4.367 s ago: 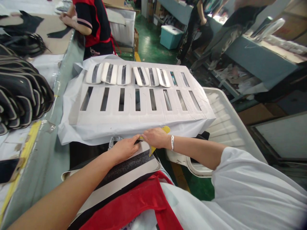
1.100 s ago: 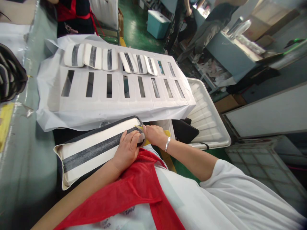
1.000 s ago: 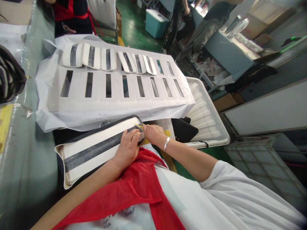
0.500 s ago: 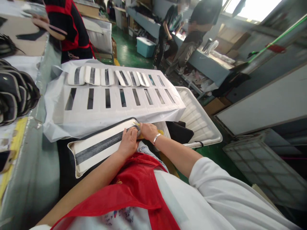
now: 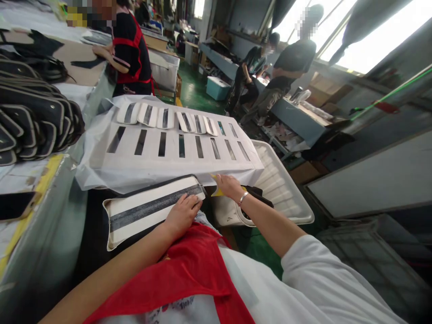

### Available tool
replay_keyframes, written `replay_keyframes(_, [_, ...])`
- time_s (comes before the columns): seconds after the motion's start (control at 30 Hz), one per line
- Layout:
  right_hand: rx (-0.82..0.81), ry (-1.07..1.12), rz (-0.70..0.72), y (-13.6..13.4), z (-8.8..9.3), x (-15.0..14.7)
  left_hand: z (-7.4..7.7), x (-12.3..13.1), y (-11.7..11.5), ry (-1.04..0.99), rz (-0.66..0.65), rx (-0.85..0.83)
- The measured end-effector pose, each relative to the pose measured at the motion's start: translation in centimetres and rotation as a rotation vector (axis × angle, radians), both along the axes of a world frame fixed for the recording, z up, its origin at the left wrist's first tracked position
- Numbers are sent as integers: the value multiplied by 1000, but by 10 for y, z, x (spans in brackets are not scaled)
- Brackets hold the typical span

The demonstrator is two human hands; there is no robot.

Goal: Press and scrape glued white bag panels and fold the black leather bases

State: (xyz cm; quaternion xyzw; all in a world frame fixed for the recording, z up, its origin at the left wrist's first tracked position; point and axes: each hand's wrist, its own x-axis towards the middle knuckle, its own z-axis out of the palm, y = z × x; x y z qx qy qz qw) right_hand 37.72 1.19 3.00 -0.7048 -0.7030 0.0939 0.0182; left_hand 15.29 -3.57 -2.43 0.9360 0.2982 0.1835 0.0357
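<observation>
A long white panel with a dark grey stripe lies tilted across the front, its edges turned up and a black layer showing beneath. My left hand rests flat on the panel's right end, fingers stretched out over the stripe. Off to the right of that end, my right hand is closed around a thin yellow tool; its exact kind is hard to make out. A silver bracelet circles the right wrist. Behind the panel stands a white covered board with rows of slots and several small striped white pieces.
A white plastic tub holding black items stands to the right. At left, stacked black pieces and a phone lie on a worktable. A person in a red apron stands beyond; two people are by the far bench.
My right hand, with the yellow tool, has moved right, away from the panel's end. My left fingers have flattened on the panel. The camera view has tilted up and shifted.
</observation>
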Motion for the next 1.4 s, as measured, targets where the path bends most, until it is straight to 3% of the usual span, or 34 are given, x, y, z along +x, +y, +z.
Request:
replay_keyframes(0.1, [37,250,-5,4,-4,-19,0,-1,-1,37,1,3])
replay_keyframes(0.23, [96,568,-33,13,6,-43,0,-4,-1,56,22,-6])
replay_keyframes(0.4, [107,1321,-55,24,14,-61,0,-4,-1,36,77,-9])
replay_keyframes(0.47, [46,1508,-48,27,10,-67,1,-3,0,33,92,-24])
replay_keyframes(0.57, [-29,1578,8,29,4,-76,4,1,1,40,100,-49])
replay_keyframes(0.7, [-150,1506,24,33,7,-78,6,1,4,31,90,-54])
replay_keyframes(0.87, [-46,1597,6,50,15,-75,3,2,4,28,72,-72])
replay_keyframes(0.97, [-42,1555,9,56,11,-87,12,1,-1,36,88,-111])
replay_keyframes(1.07, [-138,1416,30,60,9,-102,32,-24,-2,-63,97,-160])
replay_keyframes(1.13, [-234,1289,82,68,10,-111,43,-63,-1,-257,228,-176])
replay_keyframes(1.2, [-224,1050,193,77,13,-123,44,-113,-4,-547,511,-183])
replay_keyframes(1.27, [-152,700,364,85,17,-143,32,-161,-8,-873,861,-257])
replay_keyframes(1.3, [-119,510,458,87,19,-155,23,-179,-9,-1027,962,-338])
replay_keyframes(1.33, [-102,330,553,89,19,-170,11,-191,-9,-1144,993,-445])
replay_keyframes(1.4, [-95,36,727,93,19,-200,-9,-198,-6,-1285,916,-679])
